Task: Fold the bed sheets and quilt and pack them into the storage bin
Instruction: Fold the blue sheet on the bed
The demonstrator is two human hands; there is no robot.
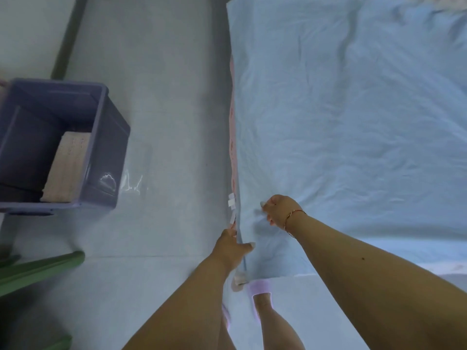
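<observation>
Already the bin (106,137) at far left holds one folded beige piece (67,168) leaning against its right wall, so part of the packing looks done. Well to its right, across bare floor (171,122), the blue sheet (353,122) lies spread flat, a pink layer (232,147) showing along its left edge. At that edge, near the bottom corner, the left hand (231,246) pinches the hem, fingers closed on the cloth, and just right of it the right hand (279,210) grips a bunch of sheet. This looks like the start of the sheet's first fold. The next move probably calls for lifting this edge and carrying it across to the far side, keeping the corners matched.
</observation>
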